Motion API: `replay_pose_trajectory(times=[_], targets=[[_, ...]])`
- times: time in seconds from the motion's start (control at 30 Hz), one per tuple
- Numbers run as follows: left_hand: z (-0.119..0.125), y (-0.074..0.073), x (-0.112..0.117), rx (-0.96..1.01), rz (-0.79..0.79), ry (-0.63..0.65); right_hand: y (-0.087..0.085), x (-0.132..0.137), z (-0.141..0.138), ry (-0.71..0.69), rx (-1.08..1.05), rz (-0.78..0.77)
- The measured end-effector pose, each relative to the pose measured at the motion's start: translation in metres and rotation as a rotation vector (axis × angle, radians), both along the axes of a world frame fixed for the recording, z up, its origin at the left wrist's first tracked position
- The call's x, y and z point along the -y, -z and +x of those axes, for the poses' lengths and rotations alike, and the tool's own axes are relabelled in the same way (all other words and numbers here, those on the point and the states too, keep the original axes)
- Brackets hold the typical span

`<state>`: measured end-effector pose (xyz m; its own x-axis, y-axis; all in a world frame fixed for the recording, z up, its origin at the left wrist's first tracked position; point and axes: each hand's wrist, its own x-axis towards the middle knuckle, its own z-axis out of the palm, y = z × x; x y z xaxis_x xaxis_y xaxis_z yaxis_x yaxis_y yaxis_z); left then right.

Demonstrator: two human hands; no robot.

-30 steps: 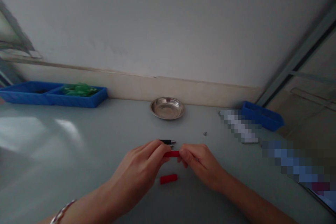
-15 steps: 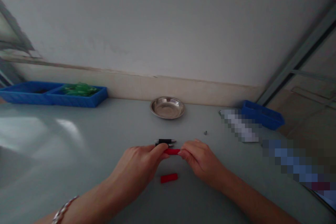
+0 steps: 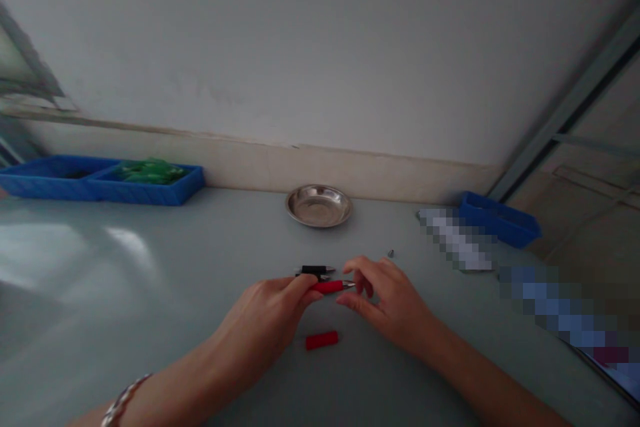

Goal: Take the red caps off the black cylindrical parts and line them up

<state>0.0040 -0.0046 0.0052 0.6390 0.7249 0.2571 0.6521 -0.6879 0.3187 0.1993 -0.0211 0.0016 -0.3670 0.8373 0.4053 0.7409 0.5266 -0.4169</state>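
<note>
Currently my left hand (image 3: pixel 270 310) pinches the red pen piece (image 3: pixel 330 287) by its end, my right hand (image 3: pixel 385 293) spread beside its tip, while the red cap (image 3: pixel 322 340) lies unfitted on the surface (image 3: pixel 175 280).

Bare forearms, no sleeves; left wrist wears what looks like a silver bracelet (image 3: pixel 120 399).

A small assembly workstation in a workshop is suggested. A plain grey bench (image 3: pixel 150 267) is set against a bare wall, with blue parts bins (image 3: pixel 100 180) far left of the hands, a steel dish (image 3: pixel 319 205) beyond them, and another blue bin (image 3: pixel 500 220) to the right.
</note>
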Motion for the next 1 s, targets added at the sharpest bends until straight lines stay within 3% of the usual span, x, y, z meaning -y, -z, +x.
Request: replay_pose_trajectory(times=[0.17, 0.63, 1.0], targets=[[0.0003, -0.0002, 0.0017, -0.026, 0.036, 0.005, 0.001, -0.0016, 0.0005, -0.016, -0.041, -0.104], [0.0029, -0.0048, 0.0028, -0.092, 0.079, -0.052, 0.0042, -0.0023, 0.0018, -0.062, -0.177, -0.09], [0.0021, -0.0031, 0.0016, -0.075, 0.059, -0.044, 0.0005, -0.0015, 0.0005, -0.099, -0.42, -0.148]])
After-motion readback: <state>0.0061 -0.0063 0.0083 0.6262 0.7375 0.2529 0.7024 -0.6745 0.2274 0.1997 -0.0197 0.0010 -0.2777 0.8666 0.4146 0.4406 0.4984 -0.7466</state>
